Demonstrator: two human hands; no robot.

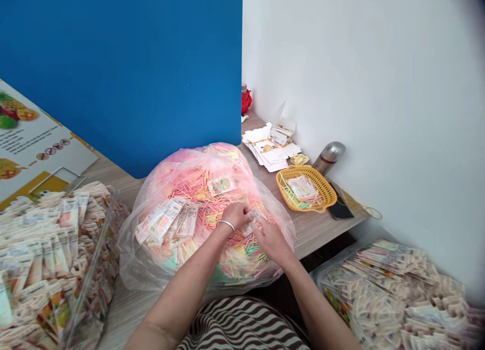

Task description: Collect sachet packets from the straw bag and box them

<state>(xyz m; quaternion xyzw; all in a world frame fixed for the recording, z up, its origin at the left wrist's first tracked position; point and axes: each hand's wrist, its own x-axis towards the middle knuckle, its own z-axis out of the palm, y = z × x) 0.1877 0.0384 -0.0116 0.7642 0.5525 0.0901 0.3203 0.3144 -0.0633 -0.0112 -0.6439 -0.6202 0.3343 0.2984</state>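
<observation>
A large transparent plastic bag (206, 223) lies open on the wooden desk, heaped with thin pastel pink, yellow and green sticks. My left hand (235, 214), with a silver bangle (226, 227) on its wrist, and my right hand (271, 241) meet over the heap. Both pinch a small printed packet (252, 216), which my fingers partly hide. Several strips of similar packets (164, 221) lie on the sticks to the left of my hands, and one more packet (222, 185) rests beyond them.
Transparent bins of packets stand at lower left (49, 264) and lower right (394, 294). On the desk (310, 234) are a yellow basket (305, 191), a steel flask (329, 158), a phone (340, 202) and papers (271, 148), between a blue partition (121, 72) and a white wall (359, 72).
</observation>
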